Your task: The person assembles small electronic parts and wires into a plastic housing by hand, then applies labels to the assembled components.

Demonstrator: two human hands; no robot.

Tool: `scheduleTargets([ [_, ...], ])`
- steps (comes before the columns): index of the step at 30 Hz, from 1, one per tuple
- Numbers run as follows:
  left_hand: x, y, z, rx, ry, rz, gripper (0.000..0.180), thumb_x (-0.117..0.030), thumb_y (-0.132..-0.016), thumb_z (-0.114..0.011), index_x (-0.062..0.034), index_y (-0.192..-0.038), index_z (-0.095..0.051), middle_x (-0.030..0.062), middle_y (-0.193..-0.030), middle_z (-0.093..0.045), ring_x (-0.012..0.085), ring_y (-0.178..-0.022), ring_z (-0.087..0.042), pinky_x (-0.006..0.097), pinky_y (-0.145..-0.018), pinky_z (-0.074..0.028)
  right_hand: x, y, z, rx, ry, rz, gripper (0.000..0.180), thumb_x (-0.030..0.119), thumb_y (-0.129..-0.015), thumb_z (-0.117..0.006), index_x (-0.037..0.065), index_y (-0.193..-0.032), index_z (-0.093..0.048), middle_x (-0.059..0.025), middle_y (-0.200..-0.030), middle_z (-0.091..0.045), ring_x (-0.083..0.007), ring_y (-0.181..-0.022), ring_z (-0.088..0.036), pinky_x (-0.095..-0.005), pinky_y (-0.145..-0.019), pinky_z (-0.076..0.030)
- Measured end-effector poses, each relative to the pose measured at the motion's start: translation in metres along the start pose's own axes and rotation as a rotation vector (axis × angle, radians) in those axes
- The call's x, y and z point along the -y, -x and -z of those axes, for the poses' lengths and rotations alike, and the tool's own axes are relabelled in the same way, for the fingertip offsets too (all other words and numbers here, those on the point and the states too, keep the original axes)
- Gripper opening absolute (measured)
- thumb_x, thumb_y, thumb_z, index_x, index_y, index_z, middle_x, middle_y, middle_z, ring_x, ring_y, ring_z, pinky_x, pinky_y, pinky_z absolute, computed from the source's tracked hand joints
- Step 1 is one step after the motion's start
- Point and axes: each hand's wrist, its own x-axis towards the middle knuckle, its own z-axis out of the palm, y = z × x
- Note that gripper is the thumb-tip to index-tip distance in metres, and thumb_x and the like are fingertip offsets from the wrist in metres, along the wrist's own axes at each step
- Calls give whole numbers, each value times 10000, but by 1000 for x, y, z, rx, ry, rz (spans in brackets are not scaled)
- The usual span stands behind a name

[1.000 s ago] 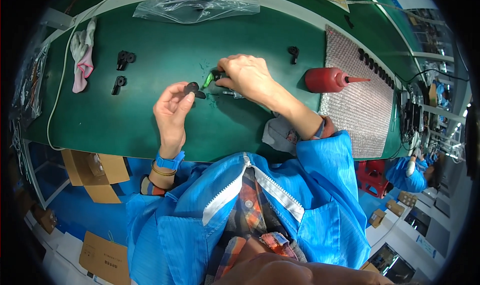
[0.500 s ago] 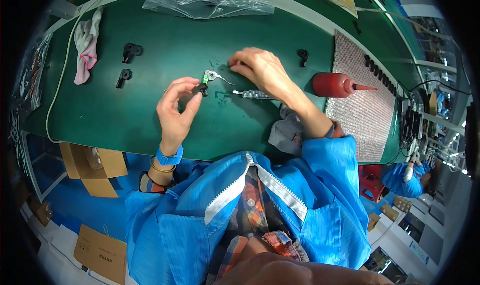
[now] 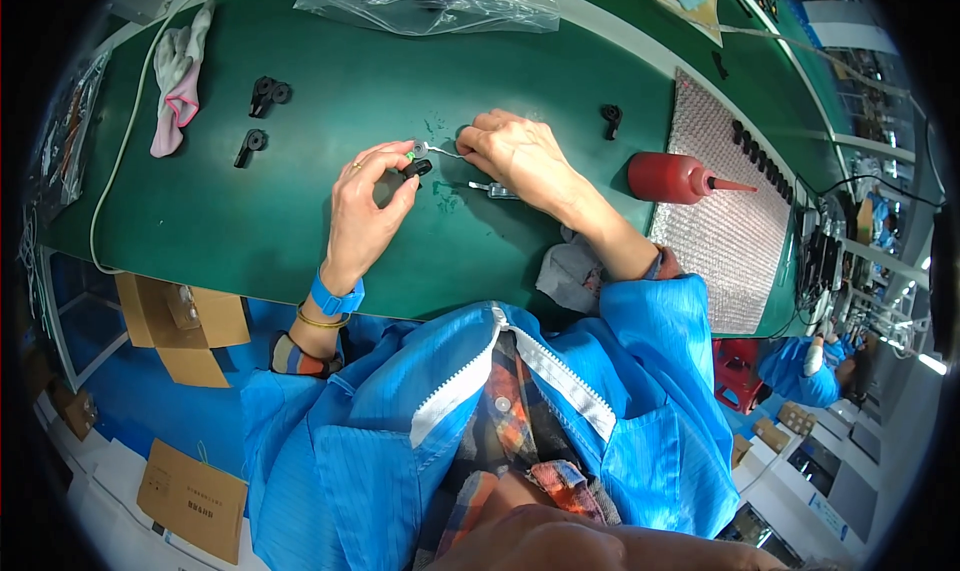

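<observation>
My left hand [image 3: 365, 211] is closed with thumb and fingertips on a small black plastic part [image 3: 417, 169]. Just above it, at the fingertips, sits a small round grey part [image 3: 420, 150] with a green piece at its side. A thin pale wire [image 3: 442, 152] runs from that round part to the right. My right hand [image 3: 520, 161] is closed, its thumb and fingers pinched at the wire's far end; the fingertips hide the end itself. Below the right hand lies a slim clear-and-silver piece with a white tip [image 3: 492, 190], partly covered by the hand.
Several black parts [image 3: 268, 96] lie at left, another [image 3: 611, 121] at right. A glove [image 3: 180, 91], a red squeeze bottle [image 3: 670, 178], a grey cloth [image 3: 570, 273] and a bubble-wrap sheet [image 3: 720, 211] with a row of black pieces are on the green table. A plastic bag [image 3: 430, 1] lies at the back.
My right hand has come down onto the wire and closed on it. My left hand has shifted slightly right, bringing the black part under the round grey part.
</observation>
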Motion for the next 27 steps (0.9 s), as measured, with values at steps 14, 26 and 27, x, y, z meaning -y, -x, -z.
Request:
scheduleTargets([
  [14,-1,0,0,-47,123,112,164,28,-689,-620,-7,-845,-584,73,-1027,-634,205,-914,-579,296,-814,-447,-21,71,3,-59,83,-60,242,138,-728,-628,85,-950,-548,-48,-882,-552,-210,-759,-539,-303,-663,-453],
  [26,-1,6,-1,-10,76,80,178,36,-713,-597,0,-885,-571,109,-1065,-615,216,-919,-586,286,-826,-455,-61,14,19,-335,184,-166,186,126,-746,-621,79,-922,-583,-54,-847,-557,-230,-753,-547,-322,-649,-446],
  [27,-1,7,-1,-13,75,86,177,37,-713,-597,-1,-884,-571,109,-1064,-615,216,-919,-586,286,-825,-456,-52,15,18,-382,199,-104,184,127,-747,-621,79,-921,-583,-51,-852,-556,-226,-755,-547,-318,-648,-446],
])
